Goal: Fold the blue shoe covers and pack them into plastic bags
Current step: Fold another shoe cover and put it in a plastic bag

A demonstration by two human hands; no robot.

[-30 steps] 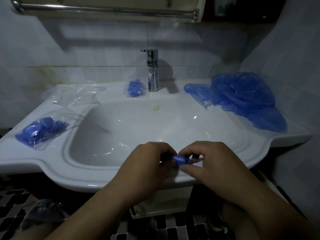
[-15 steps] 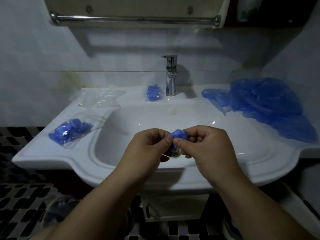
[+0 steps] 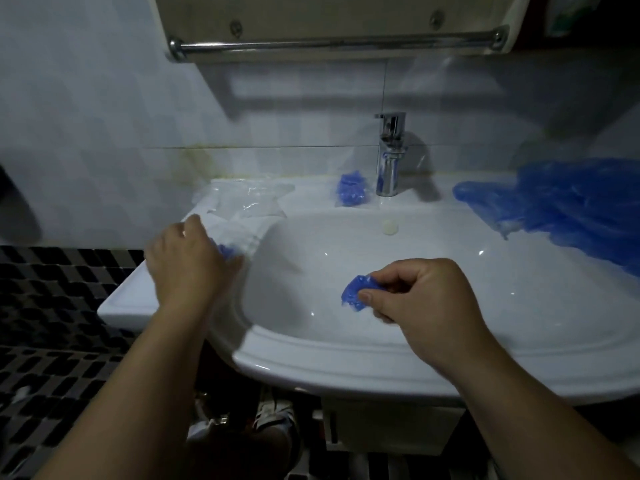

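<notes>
My right hand [image 3: 420,292] pinches a small folded blue shoe cover [image 3: 356,296] above the basin of the white sink [image 3: 346,362]. My left hand [image 3: 188,263] lies over the clear plastic bag [image 3: 239,237] holding folded blue covers on the sink's left ledge; its fingers curl at the bag, which is blurred. A heap of loose blue shoe covers [image 3: 568,206] lies on the right ledge. Empty clear bags [image 3: 249,199] lie at the back left. A small filled bag [image 3: 351,188] stands beside the tap.
A chrome tap [image 3: 389,154] stands at the back of the sink, with a towel rail [image 3: 336,45] under a cabinet above. White tiled walls close in behind and right. Dark mosaic floor [image 3: 52,306] shows at the left, below the sink edge.
My hands have parted. The left hand let go of the folded cover and went left to the filled bag; the right hand keeps the cover. The view shifted left.
</notes>
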